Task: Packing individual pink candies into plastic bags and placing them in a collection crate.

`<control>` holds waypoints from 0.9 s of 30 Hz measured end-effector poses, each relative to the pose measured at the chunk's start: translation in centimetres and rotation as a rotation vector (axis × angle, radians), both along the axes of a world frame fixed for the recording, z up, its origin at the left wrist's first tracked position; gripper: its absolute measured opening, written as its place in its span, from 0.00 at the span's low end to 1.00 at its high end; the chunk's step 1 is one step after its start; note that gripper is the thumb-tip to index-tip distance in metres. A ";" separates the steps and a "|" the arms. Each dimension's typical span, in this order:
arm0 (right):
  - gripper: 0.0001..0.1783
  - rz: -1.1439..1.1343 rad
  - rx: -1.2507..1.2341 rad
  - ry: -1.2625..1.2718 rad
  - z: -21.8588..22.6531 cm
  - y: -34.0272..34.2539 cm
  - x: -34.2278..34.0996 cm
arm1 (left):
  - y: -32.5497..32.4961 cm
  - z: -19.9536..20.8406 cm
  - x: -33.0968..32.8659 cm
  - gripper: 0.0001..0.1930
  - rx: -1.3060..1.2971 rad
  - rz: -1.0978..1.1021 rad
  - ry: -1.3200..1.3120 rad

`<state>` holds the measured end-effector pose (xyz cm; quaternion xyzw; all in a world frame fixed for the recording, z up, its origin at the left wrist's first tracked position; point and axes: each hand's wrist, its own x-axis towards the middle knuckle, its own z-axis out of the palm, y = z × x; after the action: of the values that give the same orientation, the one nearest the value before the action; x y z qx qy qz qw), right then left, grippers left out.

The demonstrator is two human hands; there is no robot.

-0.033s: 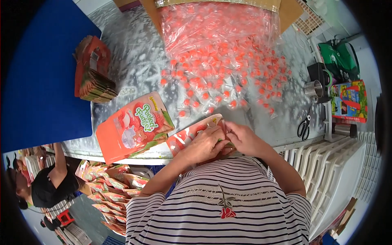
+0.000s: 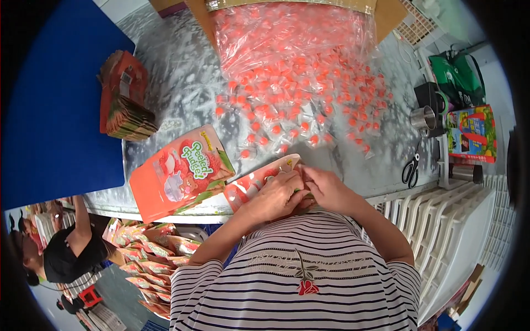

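Pouch (image 2: 244, 188): red and pink, fruit-printed, lay aslant at the near edge of the table (image 2: 176, 77), partly hidden beneath both hands, just before the striped shirt (image 2: 331, 259).
Left hand (image 2: 276, 194): fingers curled down over the pouch, gripping it.
Right hand (image 2: 331, 190): fingers bent at the pouch's right end; I couldn't tell whether they had closed on it.
Second pouch (image 2: 185, 171): flat, just to the left, its red bottom reaching the table's edge.
Open side: grey tabletop showed between the right hand and the scissors (image 2: 410, 171).
Far side: wrapped red candies (image 2: 303, 129) spread before a cardboard box (image 2: 389, 19).
Around: folded pouches (image 2: 130, 118) stood by a blue panel (image 2: 61, 105); white crates (image 2: 436, 220) sat below right.
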<state>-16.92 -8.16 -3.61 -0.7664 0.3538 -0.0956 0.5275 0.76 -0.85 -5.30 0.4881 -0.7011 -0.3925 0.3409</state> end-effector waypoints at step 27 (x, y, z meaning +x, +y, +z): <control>0.08 -0.103 -0.124 -0.312 -0.6 0.1 -0.9 | 2.7 2.3 -1.4 0.08 -0.184 0.229 -0.219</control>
<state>-17.84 -8.07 -4.19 -0.7543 0.3000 -0.2617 0.5220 -0.67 1.89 -3.04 0.5711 -0.7068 -0.2299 0.3484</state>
